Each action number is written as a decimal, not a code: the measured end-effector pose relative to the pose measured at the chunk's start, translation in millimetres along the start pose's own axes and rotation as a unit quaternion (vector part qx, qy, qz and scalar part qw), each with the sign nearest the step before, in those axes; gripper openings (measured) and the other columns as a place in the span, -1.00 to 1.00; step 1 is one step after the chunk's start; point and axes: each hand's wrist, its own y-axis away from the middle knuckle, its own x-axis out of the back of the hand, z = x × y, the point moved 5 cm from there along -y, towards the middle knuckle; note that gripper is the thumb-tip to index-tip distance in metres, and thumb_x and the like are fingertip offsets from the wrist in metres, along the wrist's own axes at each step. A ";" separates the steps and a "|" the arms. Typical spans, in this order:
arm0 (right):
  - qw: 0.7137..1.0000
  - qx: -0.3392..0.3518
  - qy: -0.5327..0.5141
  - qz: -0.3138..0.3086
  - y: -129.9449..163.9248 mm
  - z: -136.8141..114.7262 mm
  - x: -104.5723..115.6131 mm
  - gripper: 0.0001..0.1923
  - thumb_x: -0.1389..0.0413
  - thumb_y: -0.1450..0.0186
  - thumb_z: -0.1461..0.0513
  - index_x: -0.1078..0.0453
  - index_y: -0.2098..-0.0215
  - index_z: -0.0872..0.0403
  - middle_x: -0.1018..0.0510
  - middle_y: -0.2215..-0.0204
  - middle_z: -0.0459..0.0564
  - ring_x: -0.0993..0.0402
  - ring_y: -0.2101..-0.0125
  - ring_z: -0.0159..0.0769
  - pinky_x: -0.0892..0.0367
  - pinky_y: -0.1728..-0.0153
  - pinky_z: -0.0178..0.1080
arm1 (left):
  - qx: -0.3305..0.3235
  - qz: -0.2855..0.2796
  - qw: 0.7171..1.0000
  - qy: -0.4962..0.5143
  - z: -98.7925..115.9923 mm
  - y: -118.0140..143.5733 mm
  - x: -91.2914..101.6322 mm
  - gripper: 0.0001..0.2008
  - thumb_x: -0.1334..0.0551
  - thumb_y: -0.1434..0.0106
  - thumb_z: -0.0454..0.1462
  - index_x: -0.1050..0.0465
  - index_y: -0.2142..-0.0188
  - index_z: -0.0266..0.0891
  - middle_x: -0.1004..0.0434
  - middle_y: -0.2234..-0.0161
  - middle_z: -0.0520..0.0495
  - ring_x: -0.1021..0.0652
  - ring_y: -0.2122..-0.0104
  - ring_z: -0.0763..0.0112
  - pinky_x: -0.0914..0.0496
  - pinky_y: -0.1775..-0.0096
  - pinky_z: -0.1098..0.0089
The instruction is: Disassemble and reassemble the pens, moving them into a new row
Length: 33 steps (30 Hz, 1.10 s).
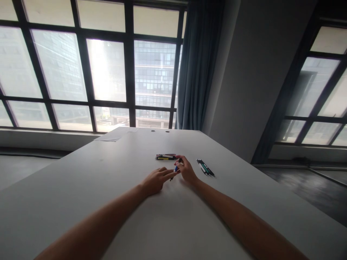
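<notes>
White surface (89, 202) beneath; left hand (154, 181) meets the blue pen (176, 168), grip unclear; right hand (188, 173) pinches it with fingers, between both hands. Judged light, stiff, smooth: hold mid-barrel. Pen cluster (165, 158) lies beyond.

Blue-and-dark pen (176, 168), slanted, partly hidden between the hands (187, 172)

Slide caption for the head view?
Left hand and right hand meet at a blue-marked pen over a white table, one pen group beyond, another group at right.
</notes>
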 end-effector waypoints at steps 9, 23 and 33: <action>0.955 -0.037 0.207 0.210 -36.2 20.1 130.2 -0.49 -0.07 -0.16 0.20 -0.24 -0.09 0.13 -0.54 0.25 0.02 -0.40 0.61 -0.44 -0.33 0.55 -0.37 | 0.117 -0.004 0.993 0.028 -7.5 2.9 -0.8 -0.67 0.03 -0.37 -0.29 -0.38 -0.03 -0.18 -0.53 0.12 -0.12 -0.47 0.12 0.30 -0.39 0.09 0.29; 0.836 -0.202 0.482 0.168 -35.3 79.7 198.7 -0.78 -0.18 -0.03 0.31 -0.59 0.34 0.11 -0.62 0.35 0.14 -0.54 0.28 -0.14 -0.32 0.33 -0.33 | 0.134 -0.003 0.990 0.033 -8.6 2.1 0.0 -0.72 0.02 -0.36 -0.27 -0.47 0.22 -0.20 -0.53 0.25 -0.10 -0.46 0.20 0.33 -0.38 0.16 0.34; 0.844 -0.185 0.475 0.167 -32.0 66.5 191.4 -0.74 -0.13 -0.11 0.29 -0.56 0.24 0.11 -0.61 0.28 0.10 -0.52 0.25 -0.20 -0.30 0.30 -0.34 | 0.132 -0.002 0.991 0.028 -9.7 2.1 -1.3 -0.73 0.00 -0.36 -0.27 -0.48 0.23 -0.21 -0.53 0.25 -0.11 -0.46 0.21 0.34 -0.37 0.18 0.35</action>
